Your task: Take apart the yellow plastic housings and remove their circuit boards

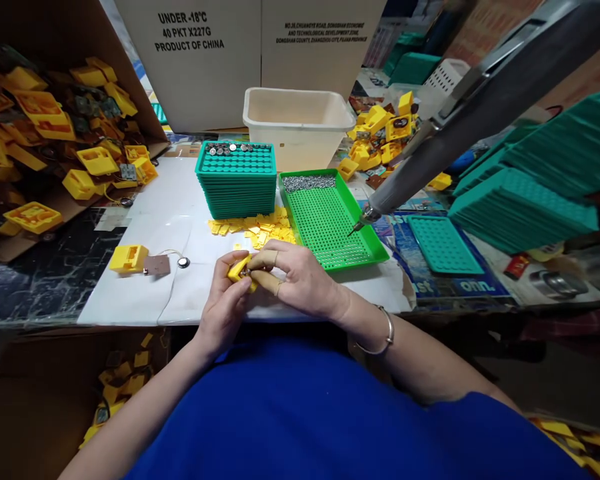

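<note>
My left hand (223,301) grips a small yellow plastic housing (239,268) above the white work surface. My right hand (300,280), with finger cots on two fingers, pinches at the housing's open side; a small dark part shows at those fingertips, too small to name. Just beyond lie loose flat yellow plastic pieces (267,230). To the left rests another yellow housing (129,259) with a brown board (157,265) and a round silver part (183,263) on wires. A green perforated tray (325,220) holding many small screws (310,182) stands beyond my right hand.
An electric screwdriver (430,147) hangs at the right, its tip over the green tray. A stack of teal trays (236,183) with round parts stands behind, beside a cream bin (297,127). A cardboard box of yellow housings (45,113) is at left; more teal trays (525,207) stand right.
</note>
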